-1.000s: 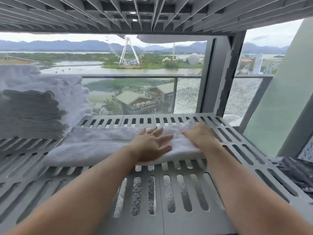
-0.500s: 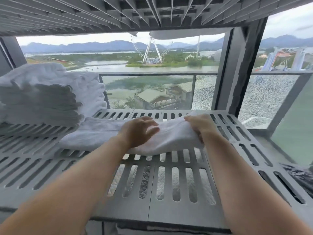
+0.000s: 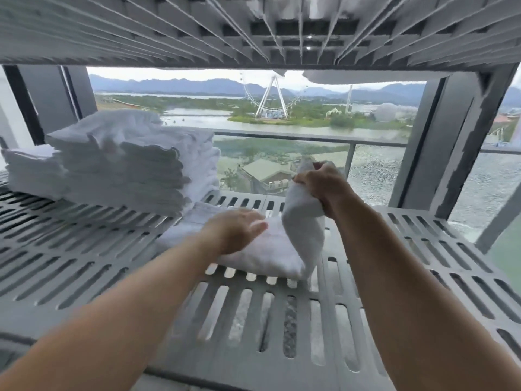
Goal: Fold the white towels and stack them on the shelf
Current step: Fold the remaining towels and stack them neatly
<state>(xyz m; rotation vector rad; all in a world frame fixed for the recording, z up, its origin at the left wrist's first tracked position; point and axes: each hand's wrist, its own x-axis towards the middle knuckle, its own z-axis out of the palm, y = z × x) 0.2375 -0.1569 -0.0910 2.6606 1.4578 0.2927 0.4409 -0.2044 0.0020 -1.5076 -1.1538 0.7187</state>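
A white towel lies lengthwise on the grey slotted shelf. My right hand is shut on the towel's right end and holds it lifted above the shelf, so that end hangs in a fold. My left hand rests flat on the towel's middle with fingers together, pressing it down. A tall stack of folded white towels stands at the shelf's left rear, touching the flat towel's far left end.
A second slotted shelf hangs low overhead. A dark upright post stands at the right rear. Behind the shelf is a glass balcony railing. A lower pile of towels sits at far left.
My right hand has gripped the towel's right end and raised it off the shelf. My left hand shifted left onto the towel's middle. The view turned left, showing more of the stack.
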